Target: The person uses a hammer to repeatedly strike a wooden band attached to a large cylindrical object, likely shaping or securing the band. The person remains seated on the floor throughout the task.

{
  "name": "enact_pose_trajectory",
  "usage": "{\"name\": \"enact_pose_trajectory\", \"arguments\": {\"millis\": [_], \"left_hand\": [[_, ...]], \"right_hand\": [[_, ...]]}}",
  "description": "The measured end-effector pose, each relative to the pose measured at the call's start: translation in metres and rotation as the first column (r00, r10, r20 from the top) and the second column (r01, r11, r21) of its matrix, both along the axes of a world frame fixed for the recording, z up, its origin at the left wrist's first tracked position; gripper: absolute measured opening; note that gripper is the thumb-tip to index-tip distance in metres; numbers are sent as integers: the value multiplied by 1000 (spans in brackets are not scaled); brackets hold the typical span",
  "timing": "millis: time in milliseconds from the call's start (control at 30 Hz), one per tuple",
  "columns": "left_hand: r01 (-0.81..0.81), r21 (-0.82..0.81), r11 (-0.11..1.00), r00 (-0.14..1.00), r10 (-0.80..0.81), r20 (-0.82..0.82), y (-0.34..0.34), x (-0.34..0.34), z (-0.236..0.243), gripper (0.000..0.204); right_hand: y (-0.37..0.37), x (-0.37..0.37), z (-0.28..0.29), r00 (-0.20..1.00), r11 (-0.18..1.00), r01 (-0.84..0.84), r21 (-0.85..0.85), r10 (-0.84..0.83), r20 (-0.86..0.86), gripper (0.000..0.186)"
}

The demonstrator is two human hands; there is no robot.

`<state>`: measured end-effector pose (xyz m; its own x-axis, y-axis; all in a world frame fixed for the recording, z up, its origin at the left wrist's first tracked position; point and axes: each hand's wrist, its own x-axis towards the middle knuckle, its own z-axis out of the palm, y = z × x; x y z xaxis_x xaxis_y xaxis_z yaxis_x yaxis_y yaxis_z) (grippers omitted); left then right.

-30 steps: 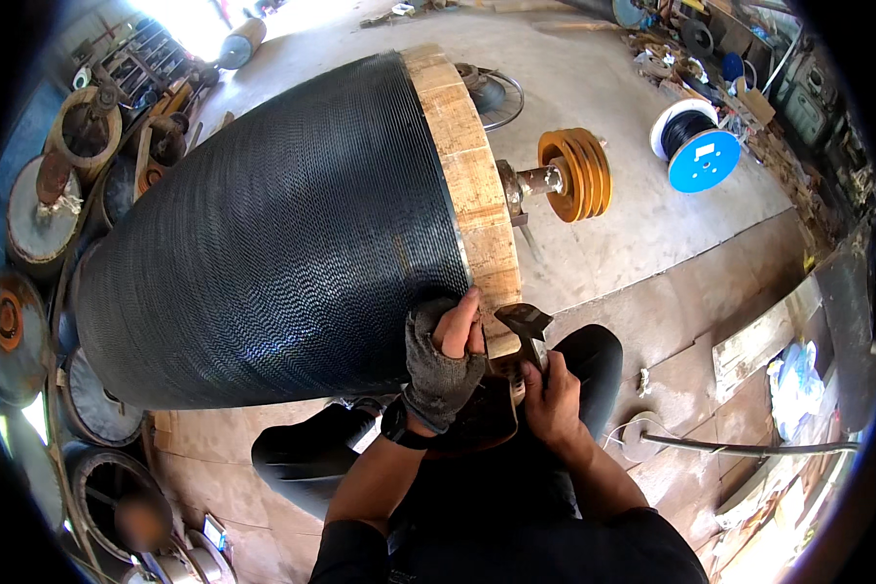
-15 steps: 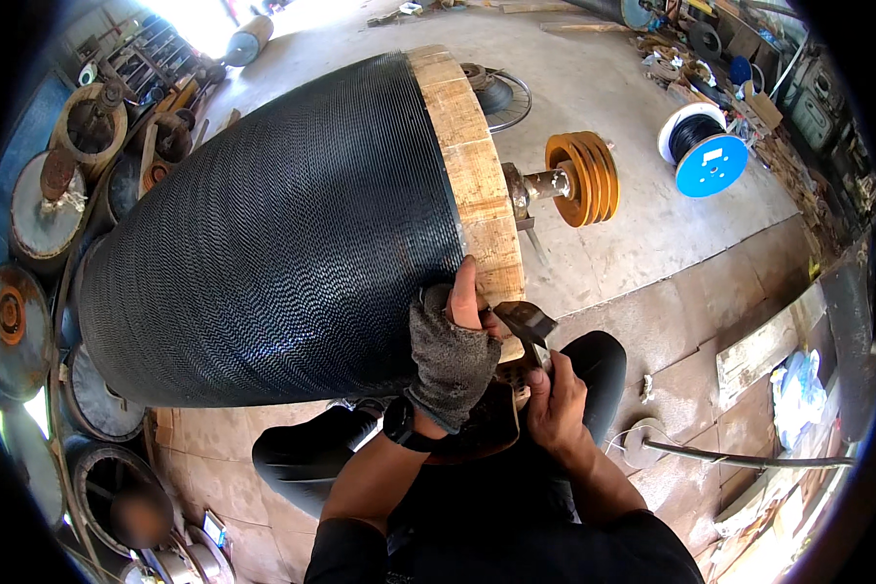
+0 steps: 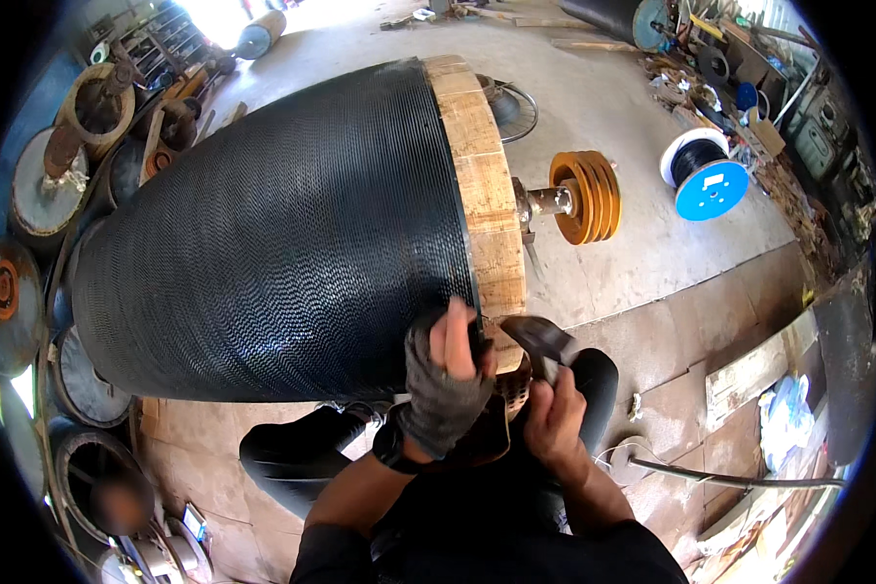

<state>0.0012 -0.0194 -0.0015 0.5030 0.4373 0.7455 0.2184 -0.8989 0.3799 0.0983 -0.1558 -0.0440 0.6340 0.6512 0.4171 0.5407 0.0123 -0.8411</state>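
Note:
A big roller lies across the front of me, its body covered in black ridged, toothed winding with a bare wooden band at its right end. My left hand, in a dark grey fingerless glove, rests at the near edge where winding meets wood. Its fingers are bent together; what they pinch, if anything, is hidden. Just to the right, my right hand grips a hammer by the handle. The hammer's dark metal head is blurred and hangs by the wooden band, close to my left fingers.
An orange grooved pulley sits on the shaft right of the roller. Beyond it stands a blue-and-white spool of black cable. Round drums crowd the left side. A thin pole and boards lie at right.
My left hand has shifted slightly down along the edge, and its fingers have curled differently. The hammer head has moved slightly right and lower. The whole view has tilted a little.

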Motion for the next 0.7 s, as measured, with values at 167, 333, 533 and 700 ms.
{"name": "enact_pose_trajectory", "arguments": {"millis": [167,333,533,700], "left_hand": [[187,177,966,912,-104,-396,-24,-43,-28,47],[463,-515,721,345,-682,-644,-33,-64,-114,42],[470,-751,463,642,-764,-69,-46,-89,-148,36],[296,-437,850,330,-520,-788,-41,-68,-102,22]], "right_hand": [[10,3,-15,978,986,41,-160,-7,208,21],[-9,-4,-21,998,998,25,62,-22,-61,15],[3,-2,-15,997,990,31,-136,-22,74,18],[-4,-5,-20,992,999,35,23,-38,121,20]]}}
